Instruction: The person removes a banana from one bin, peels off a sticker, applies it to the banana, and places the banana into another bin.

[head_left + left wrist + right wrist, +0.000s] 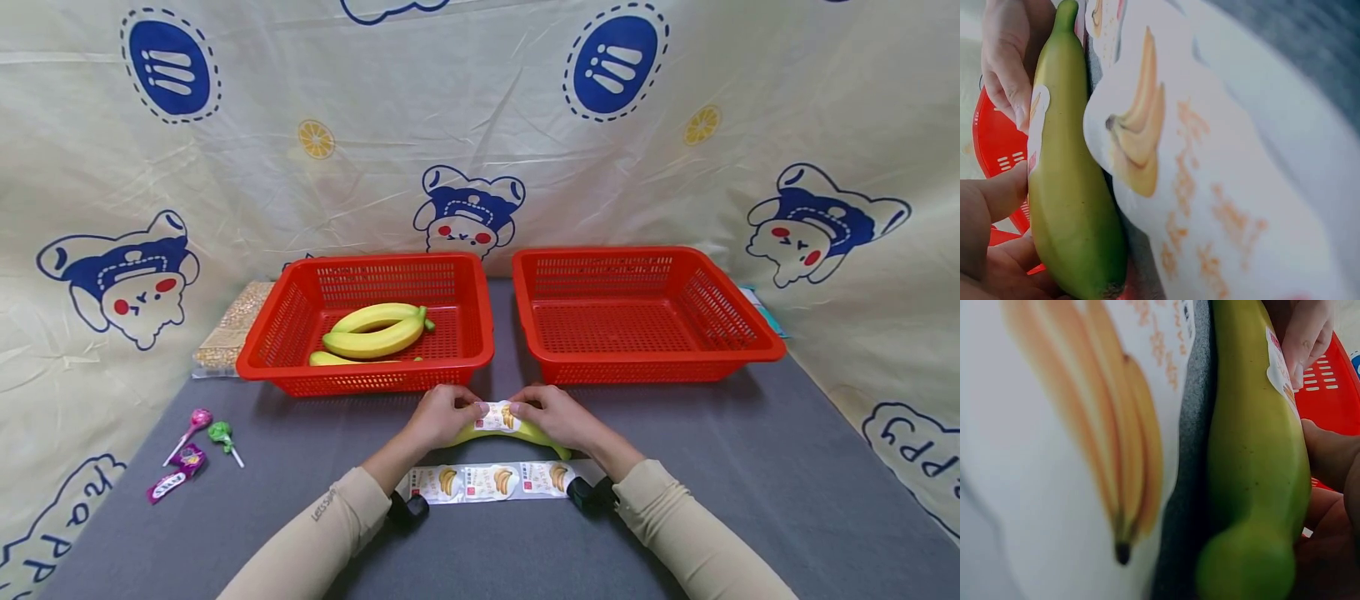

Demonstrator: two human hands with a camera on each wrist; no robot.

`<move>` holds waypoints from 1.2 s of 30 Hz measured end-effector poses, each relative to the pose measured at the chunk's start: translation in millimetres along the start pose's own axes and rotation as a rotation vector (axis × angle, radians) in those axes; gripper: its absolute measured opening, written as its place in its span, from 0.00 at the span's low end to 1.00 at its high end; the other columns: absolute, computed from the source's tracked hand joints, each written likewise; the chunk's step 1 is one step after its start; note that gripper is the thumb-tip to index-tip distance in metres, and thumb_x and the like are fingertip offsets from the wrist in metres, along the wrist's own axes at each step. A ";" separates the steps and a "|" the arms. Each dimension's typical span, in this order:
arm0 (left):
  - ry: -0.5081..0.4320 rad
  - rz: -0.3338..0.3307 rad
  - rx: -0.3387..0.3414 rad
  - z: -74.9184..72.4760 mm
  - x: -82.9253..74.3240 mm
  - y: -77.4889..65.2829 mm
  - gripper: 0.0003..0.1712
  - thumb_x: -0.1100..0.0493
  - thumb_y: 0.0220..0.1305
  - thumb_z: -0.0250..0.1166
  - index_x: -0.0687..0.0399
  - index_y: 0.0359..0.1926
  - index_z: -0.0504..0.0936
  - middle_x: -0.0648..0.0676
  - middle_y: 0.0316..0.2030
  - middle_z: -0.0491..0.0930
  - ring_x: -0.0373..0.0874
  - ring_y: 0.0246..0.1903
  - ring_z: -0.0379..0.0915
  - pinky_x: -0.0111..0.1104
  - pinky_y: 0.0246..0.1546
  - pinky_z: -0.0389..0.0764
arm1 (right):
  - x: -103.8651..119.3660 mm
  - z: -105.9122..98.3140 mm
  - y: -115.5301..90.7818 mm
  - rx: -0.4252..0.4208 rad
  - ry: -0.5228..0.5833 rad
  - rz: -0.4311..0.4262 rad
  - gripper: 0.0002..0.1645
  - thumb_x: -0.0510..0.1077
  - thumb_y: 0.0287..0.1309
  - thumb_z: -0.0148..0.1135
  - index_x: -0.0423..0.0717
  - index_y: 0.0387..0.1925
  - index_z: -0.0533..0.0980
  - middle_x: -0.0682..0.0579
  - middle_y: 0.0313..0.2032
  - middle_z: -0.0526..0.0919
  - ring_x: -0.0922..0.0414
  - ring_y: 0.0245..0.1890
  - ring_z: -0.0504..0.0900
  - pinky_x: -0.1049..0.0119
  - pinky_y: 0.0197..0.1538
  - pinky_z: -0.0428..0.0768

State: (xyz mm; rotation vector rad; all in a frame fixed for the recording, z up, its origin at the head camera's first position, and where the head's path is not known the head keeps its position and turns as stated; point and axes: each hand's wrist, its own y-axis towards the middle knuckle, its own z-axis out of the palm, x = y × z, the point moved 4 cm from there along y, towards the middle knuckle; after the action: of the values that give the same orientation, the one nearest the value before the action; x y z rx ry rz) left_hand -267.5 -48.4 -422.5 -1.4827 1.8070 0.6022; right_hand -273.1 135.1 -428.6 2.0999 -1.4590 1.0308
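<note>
Between fingers (1004, 194), banana (1079, 181), sticker (498, 416) on it

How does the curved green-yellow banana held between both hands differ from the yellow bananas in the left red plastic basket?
The held banana bears a white printed sticker; the basket bananas show none. The held banana looks greener; the basket bananas look yellower. All are curved.
</note>
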 end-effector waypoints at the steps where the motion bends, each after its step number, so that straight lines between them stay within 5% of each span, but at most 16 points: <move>1: -0.025 -0.020 0.003 0.0 0.9 0.0 0.13 0.52 0.60 0.64 0.56 0.38 0.85 0.53 0.35 0.82 0.43 0.34 0.70 0.31 0.35 0.69 | 0.2 0.1 0.0 0.000 -0.003 -0.002 0.16 0.48 0.63 0.56 0.44 0.45 0.80 0.49 0.42 0.82 0.57 0.40 0.74 0.65 0.43 0.70; 13: -0.141 -0.101 -0.008 0.0 6.4 -4.3 0.12 0.57 0.64 0.58 0.56 0.43 0.84 0.55 0.42 0.82 0.44 0.37 0.70 0.31 0.37 0.68 | 0.5 0.9 -0.4 -0.004 -0.008 0.025 0.15 0.48 0.63 0.56 0.44 0.45 0.80 0.49 0.43 0.81 0.57 0.41 0.74 0.65 0.44 0.70; 17: -0.122 -0.014 -0.032 -2.3 3.4 -7.6 0.12 0.58 0.65 0.56 0.52 0.45 0.83 0.53 0.45 0.82 0.44 0.40 0.71 0.35 0.43 0.70 | -0.2 1.4 0.4 -0.006 -0.017 0.031 0.16 0.49 0.63 0.56 0.45 0.45 0.80 0.50 0.43 0.82 0.57 0.40 0.74 0.65 0.44 0.70; 23: 0.003 0.153 -0.091 -7.6 -6.4 -20.6 0.12 0.58 0.60 0.62 0.48 0.46 0.82 0.51 0.35 0.80 0.43 0.36 0.71 0.35 0.39 0.71 | 0.2 1.5 0.8 -0.012 -0.018 0.017 0.16 0.48 0.63 0.56 0.44 0.45 0.80 0.49 0.42 0.82 0.57 0.39 0.74 0.65 0.43 0.70; 36: 0.270 0.236 -0.153 -5.9 -14.2 -32.9 0.16 0.53 0.54 0.69 0.46 0.46 0.85 0.53 0.40 0.82 0.46 0.41 0.73 0.39 0.42 0.73 | 0.8 1.4 -1.3 -0.020 -0.019 0.011 0.16 0.48 0.63 0.56 0.43 0.44 0.81 0.49 0.41 0.82 0.58 0.38 0.74 0.66 0.41 0.70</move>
State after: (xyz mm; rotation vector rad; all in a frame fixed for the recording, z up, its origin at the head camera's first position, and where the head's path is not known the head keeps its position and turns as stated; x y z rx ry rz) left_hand -235.8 -51.3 -405.1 -1.5210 2.2089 0.6952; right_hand -271.3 134.1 -428.8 2.0957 -1.4855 0.9982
